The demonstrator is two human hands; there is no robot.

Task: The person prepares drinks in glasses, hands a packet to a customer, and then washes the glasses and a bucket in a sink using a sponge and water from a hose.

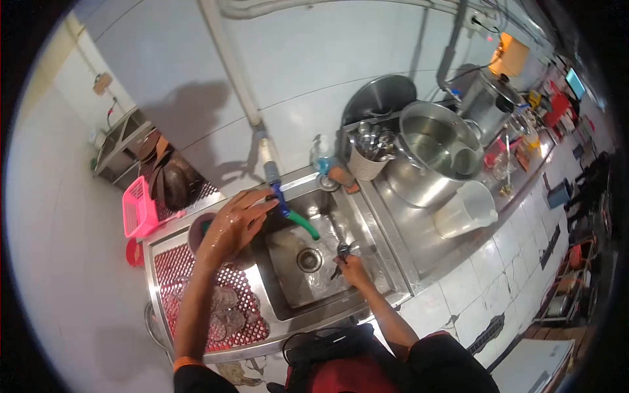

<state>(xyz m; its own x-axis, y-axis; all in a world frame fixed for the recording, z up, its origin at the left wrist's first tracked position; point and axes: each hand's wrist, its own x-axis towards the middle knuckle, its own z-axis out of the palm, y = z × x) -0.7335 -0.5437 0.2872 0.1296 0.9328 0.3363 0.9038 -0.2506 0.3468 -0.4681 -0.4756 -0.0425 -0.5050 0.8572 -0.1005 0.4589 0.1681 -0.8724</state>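
Left hand [234, 226]: fingers apart, beside tap [282, 204]; contact cannot be told. Sink [286, 287]: open room from drain [309, 260] to edge at 9 o'clock. Utensils [344, 249]: clamped in right hand [356, 270], at its 11 o'clock, inside sink's right edge.

From my end of the feed I can read no text, label, brand, number or sign. The bottle [322, 163] of blue liquid behind the sink [283, 268] shows me no legible print, nor does the plastic jug [462, 213] on the counter [414, 239]. The bright blue panel [575, 86] at far right is too small for me to read.
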